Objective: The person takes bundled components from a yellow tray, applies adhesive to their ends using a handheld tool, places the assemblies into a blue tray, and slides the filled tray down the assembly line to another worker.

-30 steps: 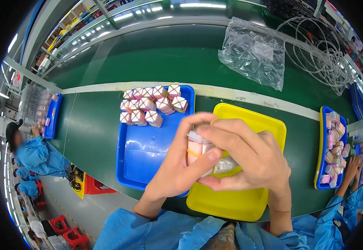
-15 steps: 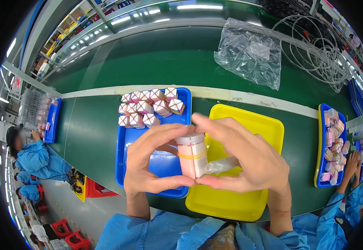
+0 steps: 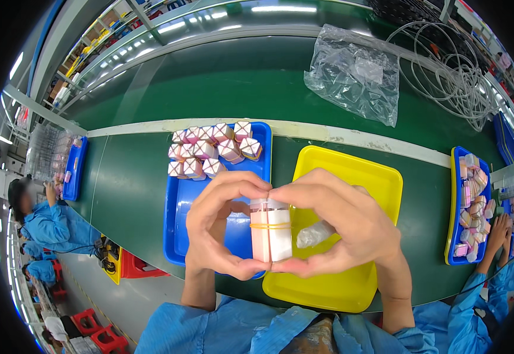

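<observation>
Between my two hands stands a small pink-and-white block bundle (image 3: pixel 271 239), upright, with yellow rubber bands round its middle and a clear, lid-like top. My left hand (image 3: pixel 210 233) grips it from the left, thumb low and fingers at the top edge. From the right, my right hand (image 3: pixel 357 227) pinches the same bundle at top and bottom. A crumpled clear plastic piece (image 3: pixel 314 235) sticks out of the right palm; its far end is hidden. Below lie a blue tray (image 3: pixel 177 227) and a yellow tray (image 3: pixel 328 289). Similar banded bundles (image 3: pixel 205 151) fill the blue tray's far part.
A clear plastic bag (image 3: pixel 354 76) and coiled grey cable (image 3: pixel 446 76) lie at the far right. Another blue tray (image 3: pixel 450 227) holds more bundles beside a co-worker's hands (image 3: pixel 499 233). At the left, another person (image 3: pixel 50 221) sits by a blue tray (image 3: pixel 74 177).
The bundle has turned and tipped more upright, showing its side more squarely. Both hands have closed in around it, fingertips now meeting at the top.
</observation>
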The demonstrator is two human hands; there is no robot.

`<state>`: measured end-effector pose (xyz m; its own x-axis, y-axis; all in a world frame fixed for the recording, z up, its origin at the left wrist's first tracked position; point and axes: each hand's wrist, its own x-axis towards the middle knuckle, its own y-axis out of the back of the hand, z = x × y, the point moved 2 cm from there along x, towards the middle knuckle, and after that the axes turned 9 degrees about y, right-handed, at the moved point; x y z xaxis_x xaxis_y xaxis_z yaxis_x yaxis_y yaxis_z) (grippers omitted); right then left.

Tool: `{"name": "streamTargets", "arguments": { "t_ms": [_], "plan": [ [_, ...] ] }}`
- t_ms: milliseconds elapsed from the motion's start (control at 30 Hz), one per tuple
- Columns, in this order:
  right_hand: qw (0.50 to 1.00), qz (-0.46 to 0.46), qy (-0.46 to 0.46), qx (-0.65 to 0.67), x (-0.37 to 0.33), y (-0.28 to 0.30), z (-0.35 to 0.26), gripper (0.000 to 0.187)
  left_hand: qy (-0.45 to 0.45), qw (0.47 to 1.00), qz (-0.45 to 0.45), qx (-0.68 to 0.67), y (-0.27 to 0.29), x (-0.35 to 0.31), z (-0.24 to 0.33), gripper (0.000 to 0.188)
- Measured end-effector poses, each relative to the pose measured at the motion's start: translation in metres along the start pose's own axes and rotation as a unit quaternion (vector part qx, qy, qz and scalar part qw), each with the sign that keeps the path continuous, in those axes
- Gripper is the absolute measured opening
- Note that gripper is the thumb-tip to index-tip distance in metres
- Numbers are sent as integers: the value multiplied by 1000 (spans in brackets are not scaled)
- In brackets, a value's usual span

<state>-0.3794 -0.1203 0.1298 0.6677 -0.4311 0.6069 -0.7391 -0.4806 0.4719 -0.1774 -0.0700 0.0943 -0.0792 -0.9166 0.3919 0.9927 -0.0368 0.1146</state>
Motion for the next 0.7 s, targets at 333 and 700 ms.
{"name": "streamTargets", "arguments": {
  "t_ms": [333,700],
  "plan": [
    [998,10,41,-36,-2,6,-10,68,-49,998,-11,-48,-8,-3,0,76],
    [998,-36,7,-57,1,12,-15,73,262,932,-43,-246,-26,-6,24,67]
  ]
}}
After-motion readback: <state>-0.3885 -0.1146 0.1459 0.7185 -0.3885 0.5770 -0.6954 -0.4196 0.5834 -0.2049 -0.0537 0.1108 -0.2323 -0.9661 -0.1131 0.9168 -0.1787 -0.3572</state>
